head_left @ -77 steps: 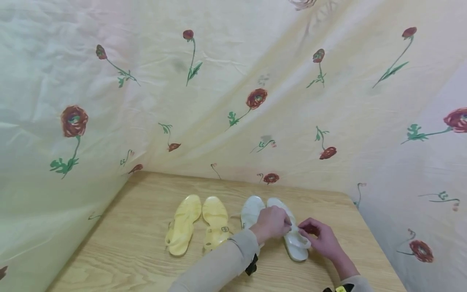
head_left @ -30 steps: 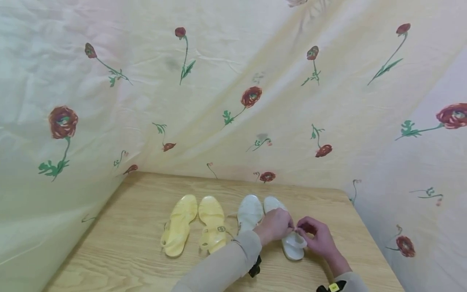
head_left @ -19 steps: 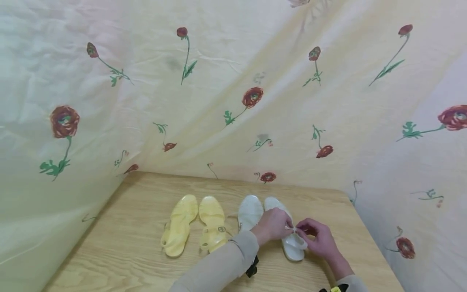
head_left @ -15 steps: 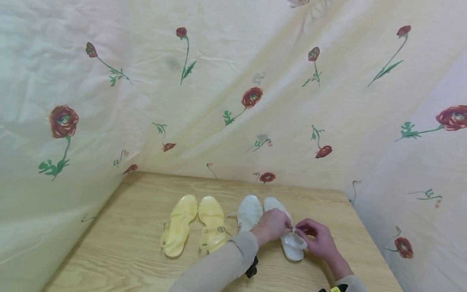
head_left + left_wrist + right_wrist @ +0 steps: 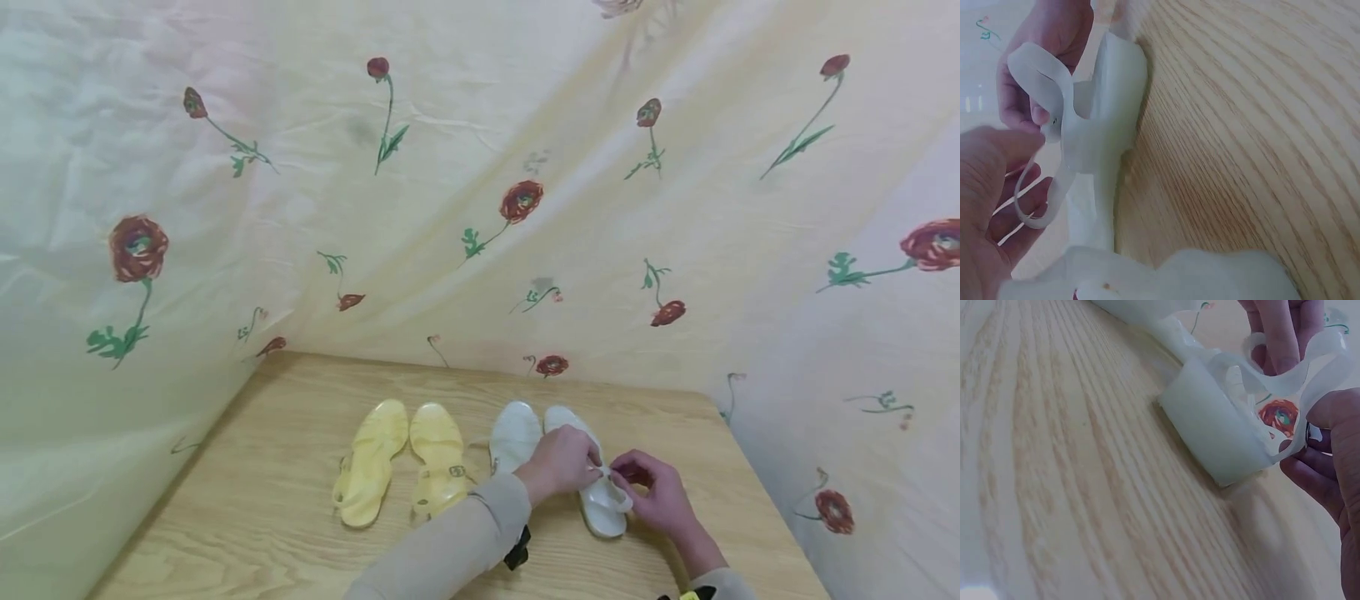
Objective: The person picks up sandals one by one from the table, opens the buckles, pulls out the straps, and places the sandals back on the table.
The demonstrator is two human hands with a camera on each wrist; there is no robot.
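Observation:
A white jelly sandal (image 5: 604,510) lies sole down, toe away from me, its middle covered by my hands. From the left, my left hand (image 5: 561,461) pinches its ankle strap. My right hand (image 5: 660,493) pinches the strap's other end from the right, fingertips nearly meeting the left ones. In the left wrist view the strap (image 5: 1067,100) stands up in loops between both hands. A small shiny buckle (image 5: 1309,432) shows at the right fingertips in the right wrist view. The other white sandal (image 5: 514,432) stands to the left, its heel hidden behind my left forearm.
Left of the white pair, two yellow sandals, one (image 5: 369,471) and its mate (image 5: 437,446), lie side by side. All stand on a wood-grain table (image 5: 247,500). Flower-printed sheeting (image 5: 420,208) hangs behind the table and along its sides.
Since the earliest frame my fingertips have come closer together over the strap of the right white sandal. Over the last half second both hands have barely moved. The view has shifted slightly.

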